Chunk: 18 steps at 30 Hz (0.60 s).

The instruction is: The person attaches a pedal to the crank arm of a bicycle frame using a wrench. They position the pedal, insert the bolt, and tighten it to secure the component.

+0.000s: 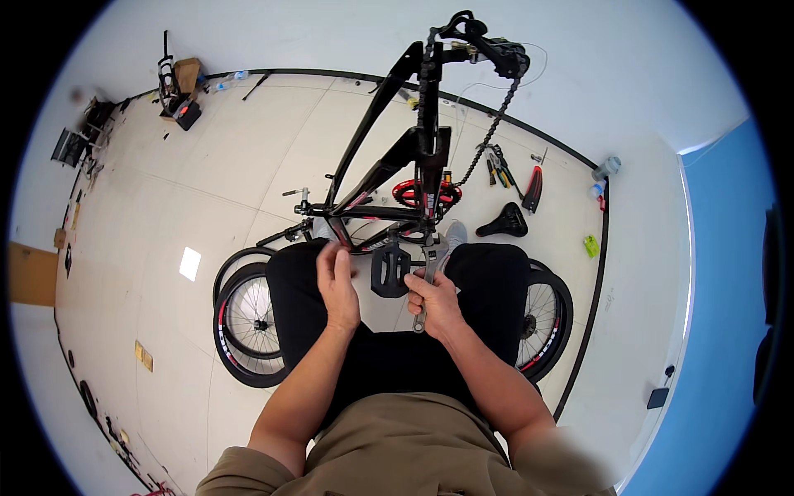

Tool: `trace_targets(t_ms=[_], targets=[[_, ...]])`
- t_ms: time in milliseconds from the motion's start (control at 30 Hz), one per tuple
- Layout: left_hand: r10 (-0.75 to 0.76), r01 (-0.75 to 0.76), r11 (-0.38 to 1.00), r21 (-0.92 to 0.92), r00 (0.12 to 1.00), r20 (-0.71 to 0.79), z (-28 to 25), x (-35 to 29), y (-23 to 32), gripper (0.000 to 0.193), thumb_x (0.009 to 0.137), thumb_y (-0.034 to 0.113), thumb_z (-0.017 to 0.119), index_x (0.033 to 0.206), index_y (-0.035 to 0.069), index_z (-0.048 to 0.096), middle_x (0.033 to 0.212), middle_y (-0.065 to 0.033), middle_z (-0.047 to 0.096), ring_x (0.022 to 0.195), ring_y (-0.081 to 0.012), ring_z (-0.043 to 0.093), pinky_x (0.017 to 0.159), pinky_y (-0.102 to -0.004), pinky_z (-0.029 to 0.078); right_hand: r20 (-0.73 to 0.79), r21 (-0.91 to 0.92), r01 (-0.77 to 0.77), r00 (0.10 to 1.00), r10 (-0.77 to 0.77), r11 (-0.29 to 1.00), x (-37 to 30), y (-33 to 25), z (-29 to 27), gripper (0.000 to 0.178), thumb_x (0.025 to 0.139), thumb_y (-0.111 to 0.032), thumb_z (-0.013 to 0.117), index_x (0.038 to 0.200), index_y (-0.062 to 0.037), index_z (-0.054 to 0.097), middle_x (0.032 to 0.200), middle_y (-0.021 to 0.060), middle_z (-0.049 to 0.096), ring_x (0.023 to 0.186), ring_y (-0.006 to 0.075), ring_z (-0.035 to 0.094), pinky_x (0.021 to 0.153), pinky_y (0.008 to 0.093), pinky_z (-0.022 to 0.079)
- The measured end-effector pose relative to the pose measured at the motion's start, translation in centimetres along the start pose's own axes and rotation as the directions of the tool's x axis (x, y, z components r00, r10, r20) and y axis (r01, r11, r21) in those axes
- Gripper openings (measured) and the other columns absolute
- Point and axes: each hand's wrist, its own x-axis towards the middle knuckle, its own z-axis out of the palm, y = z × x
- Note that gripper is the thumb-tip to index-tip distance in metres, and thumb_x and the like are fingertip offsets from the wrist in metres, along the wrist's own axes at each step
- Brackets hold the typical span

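A black bicycle frame (404,149) stands upside down before my knees, with its chain (490,132) and red chainring (405,192) on it. My right hand (438,304) is closed around a silver wrench (430,269), whose upper end is at the crank beside a black pedal (389,271). The wrench's ring end sticks out below my fingers. To the left of the pedal, my left hand (337,289) is raised with its fingers loosely apart and nothing visible in them. It is close to the frame's lower tubes.
Bicycle wheels (240,347) lie beside my left leg, and another wheel (550,322) beside my right. A black saddle (503,221), pliers (499,165) and a red-and-black part (534,188) lie on the floor at right. A cardboard box (188,74) stands at the far left.
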Motion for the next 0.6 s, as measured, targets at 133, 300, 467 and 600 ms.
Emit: trace_targets(t_ms=[133, 300, 467, 600], targets=[[-0.225, 0.337, 0.917, -0.213, 0.879, 0.421, -1.1, -2.1, -1.0, 0.040, 0.102, 0.033, 0.056, 0.131, 0.005, 0.054, 0.118, -0.0083, 0.064, 0.101, -0.0178, 0.063, 0.083, -0.0377, 0.055, 0.035, -0.026, 0.011, 0.999, -0.010, 1.000, 1.3, 0.4, 0.4, 0.025, 0.089, -0.007, 0.074, 0.099, -0.0068, 0.051, 0.076, -0.0009, 0.052, 0.057, 0.0075, 0.046, 0.047, 0.0256, 0.034], [-0.184, 0.198, 0.980, -0.015, 0.936, 0.299, -0.5, -2.3, -1.9, 0.024, 0.098, 0.019, 0.063, 0.117, 0.003, 0.062, 0.105, -0.0074, 0.069, 0.089, -0.0170, 0.067, 0.074, -0.0320, 0.058, 0.083, -0.024, -0.008, 0.996, 0.010, 1.000, 2.8, 1.5, 0.7, 0.026, 0.088, -0.008, 0.076, 0.097, -0.0083, 0.051, 0.074, -0.0020, 0.050, 0.056, 0.0071, 0.045, 0.047, 0.0260, 0.034], [-0.304, 0.320, 0.945, -0.071, 0.937, 0.172, -0.9, -1.4, -2.6, 0.014, 0.095, 0.011, 0.062, 0.105, 0.003, 0.064, 0.095, -0.0074, 0.069, 0.081, -0.0170, 0.066, 0.070, -0.0333, 0.057, 0.115, -0.072, -0.007, 0.993, 0.016, 0.997, 4.3, 3.1, 0.1, 0.023, 0.090, -0.012, 0.074, 0.096, -0.0084, 0.052, 0.075, -0.0002, 0.052, 0.056, 0.0078, 0.046, 0.047, 0.0270, 0.035], [-0.396, 0.411, 0.890, -0.196, 0.911, 0.116, -1.2, -0.9, -3.1, 0.014, 0.090, 0.010, 0.062, 0.101, 0.003, 0.063, 0.090, -0.0075, 0.067, 0.077, -0.0191, 0.064, 0.069, -0.0362, 0.054, 0.083, -0.055, 0.003, 0.997, 0.001, 0.998, 4.5, 3.9, -0.4, 0.019, 0.092, -0.019, 0.068, 0.096, -0.0067, 0.053, 0.079, 0.0058, 0.060, 0.056, 0.0098, 0.048, 0.046, 0.0274, 0.037]])
